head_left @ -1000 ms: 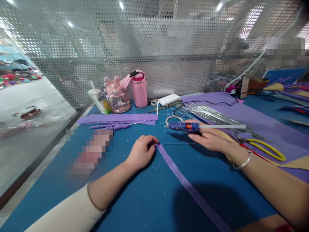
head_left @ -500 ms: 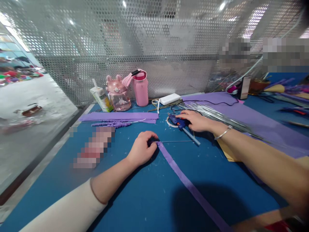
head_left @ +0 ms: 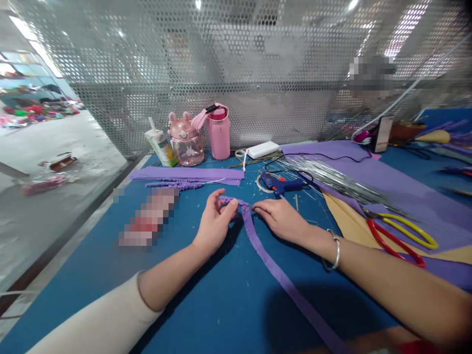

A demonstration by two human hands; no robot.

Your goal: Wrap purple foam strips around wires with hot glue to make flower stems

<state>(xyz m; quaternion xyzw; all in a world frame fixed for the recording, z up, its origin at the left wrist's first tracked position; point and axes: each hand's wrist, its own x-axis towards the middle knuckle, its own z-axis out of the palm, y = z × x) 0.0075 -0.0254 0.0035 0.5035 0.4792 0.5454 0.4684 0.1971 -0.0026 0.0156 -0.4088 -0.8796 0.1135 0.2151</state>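
My left hand [head_left: 216,221] is closed, pinching a thin wire stem wrapped in crinkled purple [head_left: 236,200] between thumb and fingers. From the stem's right end a long purple paper strip [head_left: 273,268] trails down toward the near edge. Just right of that end, the fingertips of my right hand [head_left: 278,216] are pressed together on the bare wire, which the hand mostly hides. Behind my right hand a blue glue gun [head_left: 289,185] lies by a roll of tape [head_left: 259,183]. Finished-looking crinkled purple stems [head_left: 173,184] rest at the left.
Flat purple strips [head_left: 188,173] lie near a pink bottle [head_left: 220,137], a rabbit-eared cup [head_left: 188,147] and a drink carton [head_left: 162,148]. At right are silvery wires [head_left: 346,179], purple sheets [head_left: 339,152] and scissors with red and yellow handles [head_left: 409,231]. A perforated metal panel [head_left: 258,113] stands behind.
My right hand has let go of the glue gun and come down and left to the wire. My left hand has lifted the purple stem slightly. The scissors now show.
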